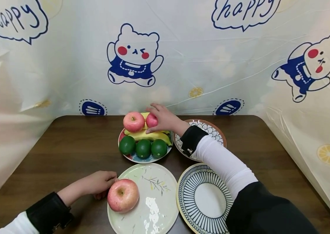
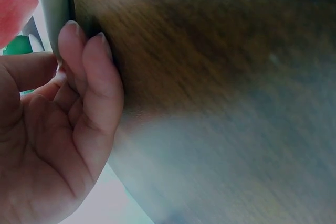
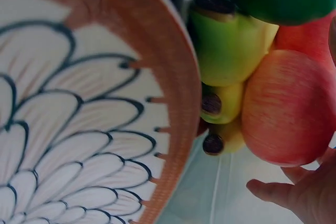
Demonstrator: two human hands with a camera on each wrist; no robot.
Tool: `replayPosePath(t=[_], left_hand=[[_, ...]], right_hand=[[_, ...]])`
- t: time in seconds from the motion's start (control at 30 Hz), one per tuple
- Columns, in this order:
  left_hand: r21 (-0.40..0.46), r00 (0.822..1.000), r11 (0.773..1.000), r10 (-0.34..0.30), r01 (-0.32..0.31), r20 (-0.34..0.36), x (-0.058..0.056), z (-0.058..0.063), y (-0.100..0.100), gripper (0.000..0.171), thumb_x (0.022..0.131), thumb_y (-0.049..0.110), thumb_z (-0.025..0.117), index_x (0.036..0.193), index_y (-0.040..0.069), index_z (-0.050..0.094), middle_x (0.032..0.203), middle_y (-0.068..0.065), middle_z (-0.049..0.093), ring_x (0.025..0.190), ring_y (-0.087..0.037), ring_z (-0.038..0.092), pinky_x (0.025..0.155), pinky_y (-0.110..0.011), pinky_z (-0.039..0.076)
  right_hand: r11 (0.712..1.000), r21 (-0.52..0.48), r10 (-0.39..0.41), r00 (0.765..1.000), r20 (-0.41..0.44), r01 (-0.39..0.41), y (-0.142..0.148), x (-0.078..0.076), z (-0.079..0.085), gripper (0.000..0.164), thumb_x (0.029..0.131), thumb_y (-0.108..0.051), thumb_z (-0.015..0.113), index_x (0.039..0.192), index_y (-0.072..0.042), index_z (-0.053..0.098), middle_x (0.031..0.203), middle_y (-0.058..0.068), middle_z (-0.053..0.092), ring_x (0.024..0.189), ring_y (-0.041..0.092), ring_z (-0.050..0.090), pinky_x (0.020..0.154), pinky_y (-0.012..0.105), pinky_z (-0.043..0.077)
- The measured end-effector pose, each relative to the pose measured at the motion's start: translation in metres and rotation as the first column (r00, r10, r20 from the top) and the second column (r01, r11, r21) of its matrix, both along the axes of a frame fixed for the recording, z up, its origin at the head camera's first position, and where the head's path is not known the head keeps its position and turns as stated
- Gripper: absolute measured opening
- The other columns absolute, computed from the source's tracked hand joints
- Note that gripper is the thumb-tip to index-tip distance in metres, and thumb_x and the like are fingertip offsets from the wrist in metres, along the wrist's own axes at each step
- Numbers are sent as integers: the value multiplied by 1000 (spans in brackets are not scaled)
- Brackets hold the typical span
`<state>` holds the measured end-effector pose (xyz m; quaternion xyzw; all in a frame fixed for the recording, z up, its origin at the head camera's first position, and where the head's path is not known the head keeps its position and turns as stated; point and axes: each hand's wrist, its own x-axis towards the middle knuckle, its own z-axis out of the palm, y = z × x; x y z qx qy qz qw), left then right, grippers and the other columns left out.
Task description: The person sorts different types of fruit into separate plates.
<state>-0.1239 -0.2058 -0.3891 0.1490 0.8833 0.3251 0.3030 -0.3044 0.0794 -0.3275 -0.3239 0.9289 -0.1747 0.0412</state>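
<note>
Four plates stood close together on the brown bench (image 1: 74, 143). The fruit plate (image 1: 138, 159), at the back, held three dark green fruits (image 1: 143, 149) in a row along its near side, yellow bananas (image 1: 144, 136) behind them, and two red apples at the rear. The left-hand apple (image 1: 134, 122) sat untouched; around the right-hand apple (image 1: 151, 120) the right hand (image 1: 166, 118) had its grip, parted about as wide as the fruit, thumb and fingers curved on either side. Just beside was the brown-rimmed plate (image 1: 215, 130), partly covered by the right sleeve (image 1: 223, 159).

In front, the pale plate (image 1: 162, 204) carried one large apple (image 1: 123, 195) near its left edge. There the left hand (image 1: 101, 182) had its grip nearly closed, pinching the rim. The striped plate (image 1: 210, 200) stood to its right.
</note>
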Motion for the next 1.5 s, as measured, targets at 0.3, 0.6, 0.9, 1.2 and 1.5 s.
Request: replayPosePath(t=[0.3,0.6,0.9,1.2,1.5], left_hand=[[4,1000,1000,1,-1,6,0,-1,0,21,105,21,51,87,14,59,58,-1,51,46,-13,48,42,-24,43],[-13,1000,1000,5,-5,6,1,0,2,21,105,20,51,86,14,58,58,-1,51,46,-14,48,42,-24,43],[-19,1000,1000,6,-5,11,1,1,2,21,105,21,51,86,14,58,58,-1,51,46,-14,48,42,-24,43],[-41,1000,999,16,-15,8,0,3,3,21,105,20,52,86,15,58,60,-2,52,47,-15,49,43,-25,45],[-27,1000,1000,5,-5,8,0,2,1,21,105,19,51,86,14,58,60,-2,52,47,-15,49,43,-25,44]], right_hand=[[1000,9,8,1000,4,-8,-2,-1,-9,90,79,-46,87,152,-15,46,159,18,36,145,39,40,118,49,42],[1000,3,18,1000,-2,-18,-1,-3,-14,80,81,-35,86,148,-10,49,143,17,48,130,33,50,111,44,48],[1000,-12,25,999,-46,-26,2,-6,-19,76,81,-32,85,146,-11,51,142,17,50,128,33,54,110,43,49],[999,-51,14,999,-50,-17,8,-6,-14,73,81,-29,84,144,-10,53,139,17,52,122,32,57,106,43,52],[997,-67,34,996,-86,-40,10,-5,-7,74,79,-27,85,143,-7,54,139,19,52,122,33,57,105,44,53]])
